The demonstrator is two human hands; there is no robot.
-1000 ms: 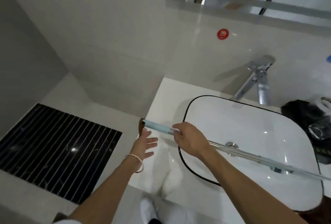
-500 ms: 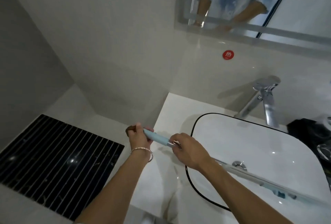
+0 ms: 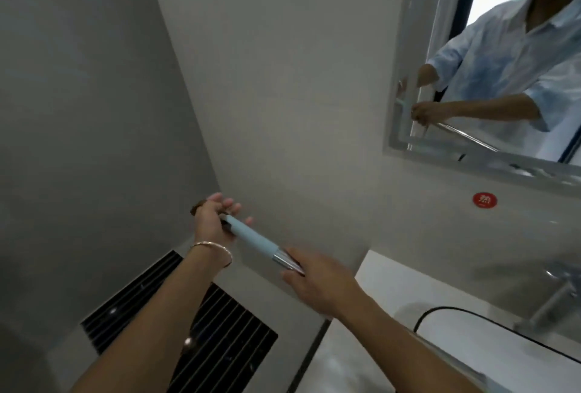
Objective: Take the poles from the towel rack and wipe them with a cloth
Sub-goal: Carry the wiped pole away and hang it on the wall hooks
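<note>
- Left hand [image 3: 212, 223]: fingers [image 3: 231, 204] curl loosely round the far end of the pole [image 3: 251, 235], with the tips poking past it toward the wall [image 3: 283, 78].
- A brown bit [image 3: 196, 208] sticks out on the far-left side of that hand. It's blurred, maybe a cloth or an end cap, and I can't tell which.
- Right hand [image 3: 317, 279]: fingers wrap round the pole's chrome section [image 3: 287, 262]. The hand is motion-blurred, its back toward me.
- The pole's light-blue sleeve spans the gap between the two hands. The pole slants from far left down to near right and is held in the air, just left of the counter [image 3: 377, 273].
- There's a thin bracelet [image 3: 213, 249] on the left wrist.
- On the near right is a white basin [image 3: 446, 309] with a black rim, set on the counter. A chrome faucet [image 3: 556, 301] stands at its far side.
- On the near left, a black striped floor panel [image 3: 226, 339] lies under my view of the forearms.
- On the far right a mirror [image 3: 399, 94] reflects a person in a pale shirt holding the pole. A round red sticker [image 3: 484, 200] sits on the wall below it.
</note>
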